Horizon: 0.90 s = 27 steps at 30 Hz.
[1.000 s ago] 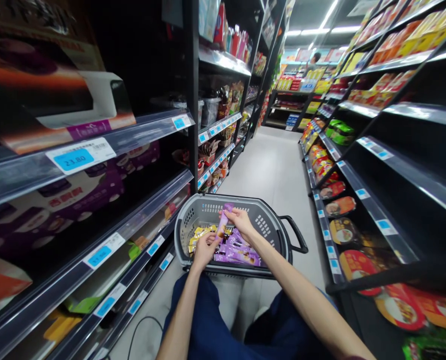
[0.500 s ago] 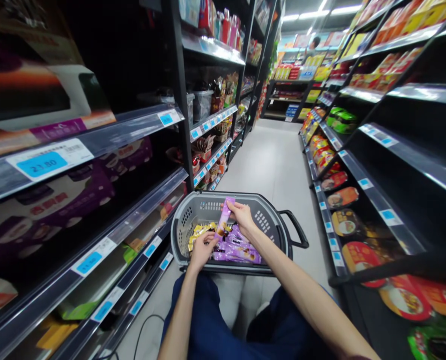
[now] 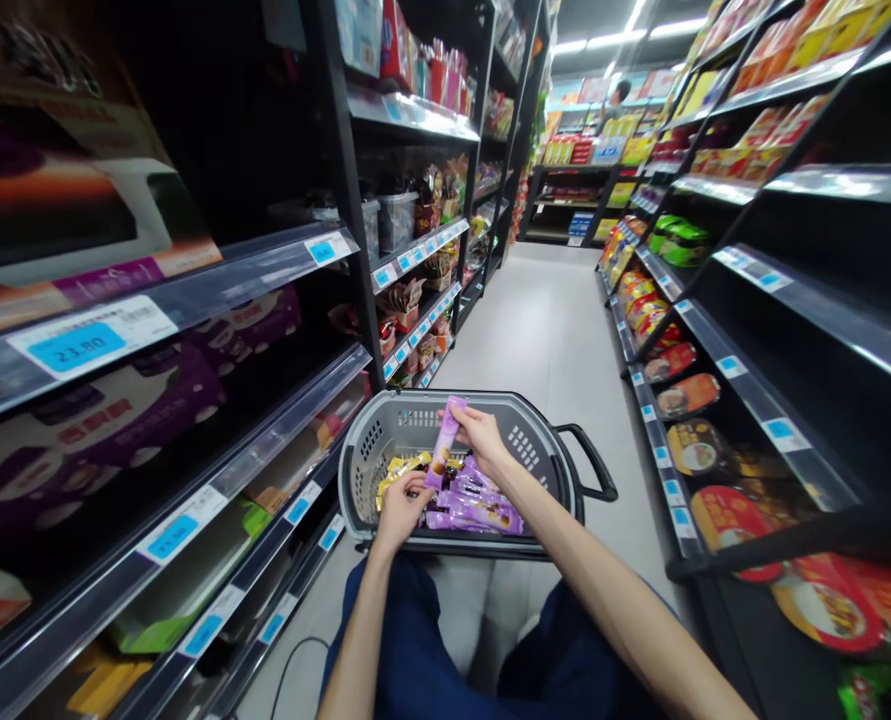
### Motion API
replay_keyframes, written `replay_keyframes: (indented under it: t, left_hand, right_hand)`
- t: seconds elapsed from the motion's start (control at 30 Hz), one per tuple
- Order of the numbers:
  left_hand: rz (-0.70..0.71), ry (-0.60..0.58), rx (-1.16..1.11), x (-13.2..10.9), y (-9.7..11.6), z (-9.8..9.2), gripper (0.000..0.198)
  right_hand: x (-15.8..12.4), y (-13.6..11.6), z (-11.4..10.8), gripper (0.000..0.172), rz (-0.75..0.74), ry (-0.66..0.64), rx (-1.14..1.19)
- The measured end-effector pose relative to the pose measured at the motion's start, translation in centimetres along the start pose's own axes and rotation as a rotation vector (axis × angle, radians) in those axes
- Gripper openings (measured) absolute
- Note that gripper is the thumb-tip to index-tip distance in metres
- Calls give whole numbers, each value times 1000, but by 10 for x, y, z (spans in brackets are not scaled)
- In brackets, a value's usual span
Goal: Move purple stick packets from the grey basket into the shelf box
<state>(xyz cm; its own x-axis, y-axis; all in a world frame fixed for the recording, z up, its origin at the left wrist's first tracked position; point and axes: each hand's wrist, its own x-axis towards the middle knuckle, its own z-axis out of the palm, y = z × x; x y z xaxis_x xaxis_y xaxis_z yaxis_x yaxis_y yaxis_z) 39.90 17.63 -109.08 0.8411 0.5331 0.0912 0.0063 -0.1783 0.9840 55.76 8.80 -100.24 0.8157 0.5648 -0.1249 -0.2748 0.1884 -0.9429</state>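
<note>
The purple packet (image 3: 443, 446) is held up at a slant over the basket (image 3: 396, 430), its upper end leaning to the right; the right hand (image 3: 484, 434) is nearly closed, with thumb and fingers pinching the packet near its top; the left hand (image 3: 404, 502) is loosely curled with its fingertips at the lower end, and whether they grip there or only touch I cannot tell; below, inside the basket, lie a loose heap of purple packets (image 3: 482, 508) and, to the left, some yellow packets (image 3: 398, 470); the held one looks slim and light, easily borne by one hand; its shiny wrapper is probably thin film, smooth and a little slippery, so a dry, flat pinch should serve better than a fingertip graze; it keeps a straight line in the air, which suggests some firmness inside, though what it contains is hidden; that filling may crush or snap if squeezed at the middle, so the flat ends seem the safest hold; the packets in the heap overlap and would likely slide over each other, so lifting one by a free end looks easiest.
</note>
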Motion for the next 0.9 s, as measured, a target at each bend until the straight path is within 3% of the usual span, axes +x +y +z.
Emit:
replay_keyframes:
  t: [0.3, 0.5, 0.7, 0.77, 0.8, 0.87, 0.9]
  left_hand:
    - [5, 1, 16, -4, 2, -2, 26]
    - [22, -22, 16, -2, -2, -1, 45]
    - [21, -44, -6, 1, -7, 2, 39]
    - [17, -26, -21, 1, -8, 2, 35]
    - [17, -12, -24, 1, -8, 3, 33]
    - [12, 18, -29, 0, -7, 3, 31]
    - [6, 32, -28, 0, -6, 4, 30]
  right_hand:
    - [-3, 0, 0, 29, 31, -51, -13]
    - [-4, 1, 3, 31, 35, -70, -40]
    - [-3, 0, 7, 35, -107, -66, -354]
    - [-12, -16, 13, 30, -242, -12, -443]
    - [-21, -28, 18, 30, -383, 17, -531]
    - [-53, -61, 30, 28, -826, 31, -799]
    - [-75, -79, 36, 21, -1029, -50, -913]
